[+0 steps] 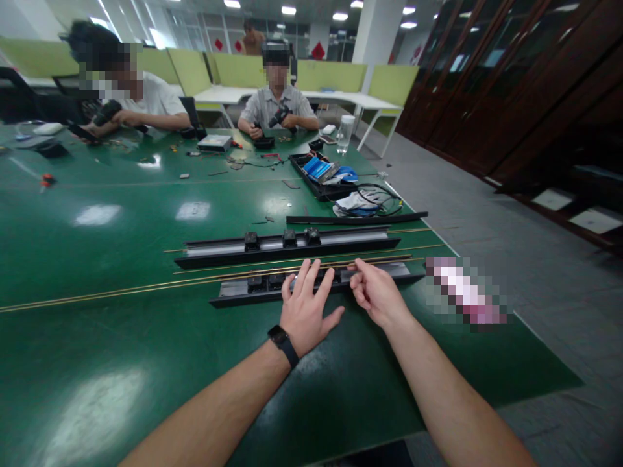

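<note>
My left hand [306,311] is open, its fingers spread over the near black channel rail [389,275] and the thin brass rods [146,285] lying along it. A dark watch [280,336] is on that wrist. My right hand [377,292] is closed, its index finger and hidden thumb at the rods near the rail's right part. Several small black blocks [256,281] sit in the near rail, partly covered by my left fingers. Just beyond lies a second channel rail [292,248] with black blocks [289,238] in it.
A black strip [357,218] lies behind the rails, near a black tray [321,185], cables and white gloves [360,201]. Across the green table [121,240], two people handle power drills [280,117]. A pixelated object [464,288] is at right, by the table edge.
</note>
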Demonstrator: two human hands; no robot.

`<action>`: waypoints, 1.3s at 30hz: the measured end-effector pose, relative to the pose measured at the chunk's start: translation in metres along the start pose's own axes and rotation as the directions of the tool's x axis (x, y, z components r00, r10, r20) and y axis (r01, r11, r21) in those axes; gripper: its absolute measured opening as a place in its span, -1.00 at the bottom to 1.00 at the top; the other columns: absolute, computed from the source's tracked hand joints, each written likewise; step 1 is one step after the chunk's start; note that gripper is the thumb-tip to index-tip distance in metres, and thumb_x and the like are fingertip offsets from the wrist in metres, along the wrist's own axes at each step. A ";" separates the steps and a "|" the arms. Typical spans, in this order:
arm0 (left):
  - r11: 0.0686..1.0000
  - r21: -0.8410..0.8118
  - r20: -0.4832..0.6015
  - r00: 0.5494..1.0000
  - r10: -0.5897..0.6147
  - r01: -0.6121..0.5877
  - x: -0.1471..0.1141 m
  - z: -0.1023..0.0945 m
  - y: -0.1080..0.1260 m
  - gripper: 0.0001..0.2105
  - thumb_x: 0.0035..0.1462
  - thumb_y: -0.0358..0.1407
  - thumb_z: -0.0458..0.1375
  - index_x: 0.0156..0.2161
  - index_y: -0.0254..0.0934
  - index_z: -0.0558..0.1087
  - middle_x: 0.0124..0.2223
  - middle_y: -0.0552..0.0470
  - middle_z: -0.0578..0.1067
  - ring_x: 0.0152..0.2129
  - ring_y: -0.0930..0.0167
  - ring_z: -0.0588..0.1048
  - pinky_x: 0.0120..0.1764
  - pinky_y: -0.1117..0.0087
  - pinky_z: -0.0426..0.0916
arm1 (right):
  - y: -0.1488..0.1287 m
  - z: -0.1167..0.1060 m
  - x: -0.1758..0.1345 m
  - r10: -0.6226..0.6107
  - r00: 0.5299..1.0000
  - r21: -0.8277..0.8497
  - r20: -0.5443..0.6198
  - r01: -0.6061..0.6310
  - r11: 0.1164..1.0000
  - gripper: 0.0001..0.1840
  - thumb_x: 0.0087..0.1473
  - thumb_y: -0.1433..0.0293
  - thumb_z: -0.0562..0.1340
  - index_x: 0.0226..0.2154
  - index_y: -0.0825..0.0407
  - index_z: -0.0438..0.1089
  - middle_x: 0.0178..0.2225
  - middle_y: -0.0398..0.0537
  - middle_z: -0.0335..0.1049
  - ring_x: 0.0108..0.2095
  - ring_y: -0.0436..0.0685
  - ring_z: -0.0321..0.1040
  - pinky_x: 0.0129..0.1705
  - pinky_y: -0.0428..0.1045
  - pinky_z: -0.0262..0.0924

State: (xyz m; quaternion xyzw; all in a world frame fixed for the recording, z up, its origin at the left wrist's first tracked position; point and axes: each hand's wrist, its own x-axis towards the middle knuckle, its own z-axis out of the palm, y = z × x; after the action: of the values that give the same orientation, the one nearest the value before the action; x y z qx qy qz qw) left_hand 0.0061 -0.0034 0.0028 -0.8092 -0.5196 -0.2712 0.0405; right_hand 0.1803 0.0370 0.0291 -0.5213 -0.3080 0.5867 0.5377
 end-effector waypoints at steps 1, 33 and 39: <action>1.000 0.001 0.003 1.000 0.000 0.000 0.000 0.000 0.000 -0.32 0.17 0.04 0.15 0.34 -0.14 0.20 0.43 -0.14 0.07 0.38 0.12 0.01 0.25 -0.02 0.00 | 0.000 0.001 0.000 -0.001 1.000 0.008 -0.019 0.001 1.000 -0.69 0.13 0.16 0.29 -0.31 0.09 0.37 -0.67 -0.20 0.33 -0.85 -0.12 0.04 -0.86 -0.22 -0.23; 1.000 0.010 0.001 1.000 0.008 -0.008 0.001 0.000 0.000 -0.31 0.16 0.05 0.15 0.33 -0.14 0.21 0.44 -0.13 0.03 0.38 0.10 -0.01 0.25 -0.01 0.01 | 0.002 0.001 0.001 -0.007 1.000 -0.022 0.021 0.008 1.000 -0.68 0.11 0.18 0.31 -0.32 0.13 0.40 -0.68 -0.20 0.32 -0.85 -0.13 0.03 -0.86 -0.22 -0.26; 1.000 0.015 0.000 1.000 0.005 -0.005 0.000 0.001 -0.001 -0.31 0.16 0.06 0.15 0.33 -0.14 0.21 0.45 -0.13 0.01 0.38 0.11 -0.01 0.25 -0.01 0.01 | 0.001 0.002 0.001 -0.012 0.999 0.018 -0.034 0.012 1.000 -0.72 0.14 0.20 0.27 -0.34 0.11 0.38 -0.68 -0.20 0.33 -0.86 -0.13 0.02 -0.86 -0.21 -0.24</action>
State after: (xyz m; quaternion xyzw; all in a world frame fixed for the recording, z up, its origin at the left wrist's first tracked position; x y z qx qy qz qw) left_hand 0.0059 -0.0027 0.0018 -0.8102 -0.5195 -0.2675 0.0473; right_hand 0.1783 0.0376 0.0285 -0.5244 -0.2964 0.5773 0.5512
